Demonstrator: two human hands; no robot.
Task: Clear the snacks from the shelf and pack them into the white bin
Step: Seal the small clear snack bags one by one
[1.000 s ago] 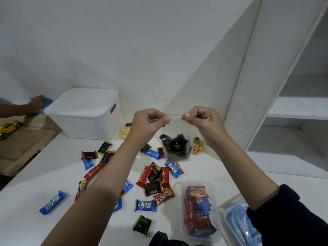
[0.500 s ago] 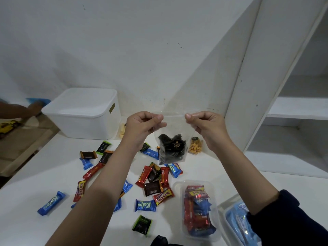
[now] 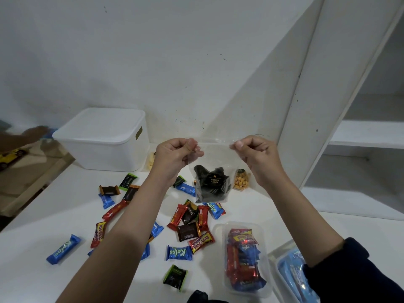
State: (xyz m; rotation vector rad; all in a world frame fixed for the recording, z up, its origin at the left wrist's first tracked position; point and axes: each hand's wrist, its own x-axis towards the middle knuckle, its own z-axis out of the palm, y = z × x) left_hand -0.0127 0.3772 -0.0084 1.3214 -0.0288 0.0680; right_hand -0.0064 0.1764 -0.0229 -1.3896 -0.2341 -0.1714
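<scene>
Above scattered snacks, left hand, right hand pinching clear pouch top corners

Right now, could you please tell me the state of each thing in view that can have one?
Clear pouch: held up off the table by its top corners, dark snacks inside.
Left hand: pinches the pouch's top left corner.
Right hand: pinches the top right corner.
White bin: lid on.
Clear tray: lid off, full of wrapped bars.
Loose bars: scattered on the table.
</scene>
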